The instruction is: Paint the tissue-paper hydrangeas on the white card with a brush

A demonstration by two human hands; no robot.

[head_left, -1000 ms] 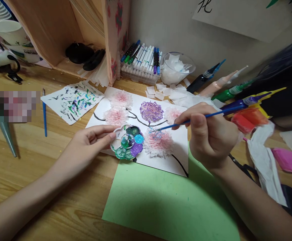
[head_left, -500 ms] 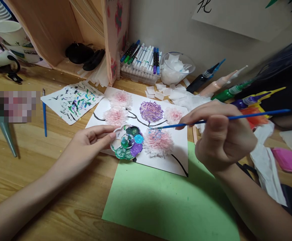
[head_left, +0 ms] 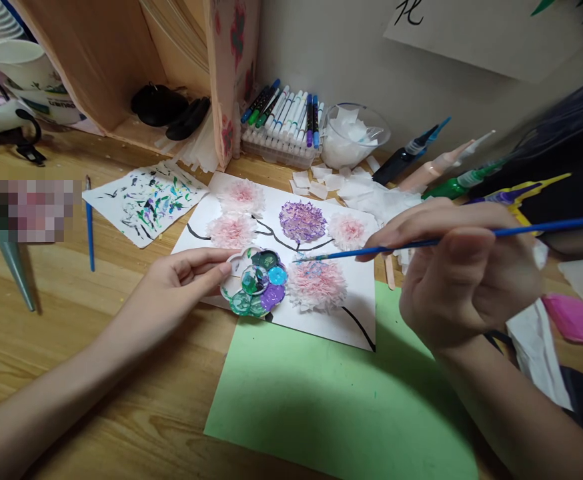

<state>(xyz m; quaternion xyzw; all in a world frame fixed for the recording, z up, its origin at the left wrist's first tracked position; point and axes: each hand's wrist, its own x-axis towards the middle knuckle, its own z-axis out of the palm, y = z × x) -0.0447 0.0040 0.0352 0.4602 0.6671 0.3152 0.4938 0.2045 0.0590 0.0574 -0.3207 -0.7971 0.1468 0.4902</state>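
Observation:
My left hand (head_left: 196,280) pinches the rim of a flower-shaped paint palette (head_left: 254,283) holding green, blue and purple paint. Between the fingers of my right hand (head_left: 464,267) is a blue paintbrush (head_left: 344,253). Its tip is at the upper left of a pink paper flower (head_left: 317,283) flecked with blue; whether it touches the petals I cannot tell. That flower sits on a white sheet (head_left: 291,330) with black painted stems, partly hidden by the palette. Also on the sheet are a purple-tipped flower (head_left: 302,222) and several pale pink ones (head_left: 231,231).
Green paper (head_left: 341,400) lies under the sheet's near edge. A paint-smeared tissue (head_left: 146,203) and another blue brush (head_left: 90,230) are at left. Behind stand markers (head_left: 284,117), a clear bowl (head_left: 354,137) of paper pieces, and paint bottles (head_left: 406,157) at right.
My right hand has shifted to the right, and the brush tip has moved slightly left and down, closer to the palette. My left hand and the palette stay nearly still.

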